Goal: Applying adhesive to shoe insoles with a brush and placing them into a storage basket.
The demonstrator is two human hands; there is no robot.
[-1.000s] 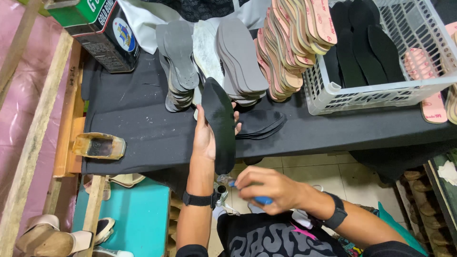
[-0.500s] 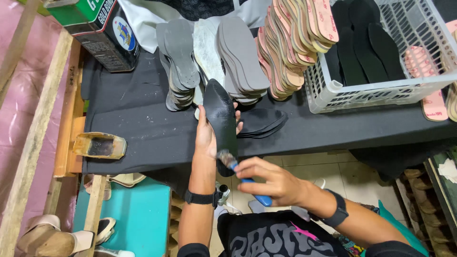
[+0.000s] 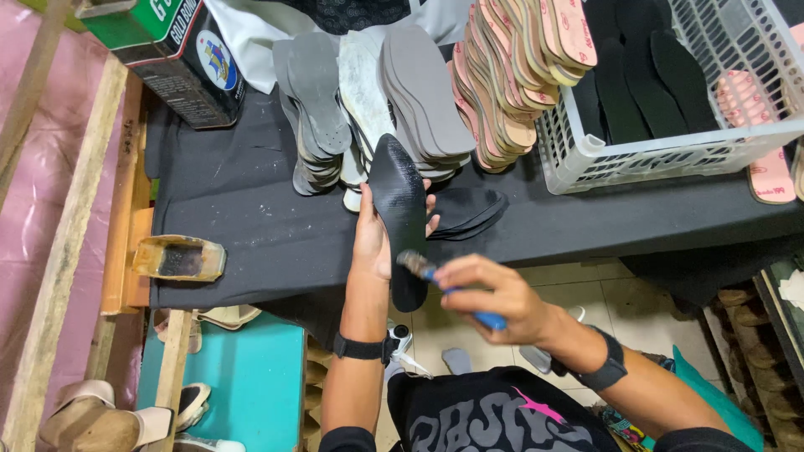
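At the far left, a green and black tin can (image 3: pixel 172 52) stands on the back corner of the black-covered workbench (image 3: pixel 251 226). Nearer the front edge sits a small glue-crusted tray (image 3: pixel 178 258), well apart from the work. Moving right, stacks of grey insoles (image 3: pixel 314 100) lean against each other at the back of the bench.

Just in front of them, the left hand (image 3: pixel 373 238) holds a black shoe sole (image 3: pixel 400 209) upright over the bench edge, toe pointing away. The fingers are curled round its edges, thumb on one side and fingertips showing on the other. The sole looks light, thin and bendy, probably rubbery enough not to slip; gripping it by the waist, as here, seems the sensible hold, since it leaves the face bare and keeps it from flopping.

The right hand (image 3: pixel 494 297) is closed around a blue-handled brush (image 3: pixel 444 285), with the bristles touching the sole's lower part. A few more black soles (image 3: pixel 469 209) lie flat on the bench just beside it.

Further right, a fanned stack of tan and pink insoles (image 3: pixel 519 67) leans against a white plastic basket (image 3: pixel 662 159) holding more dark soles
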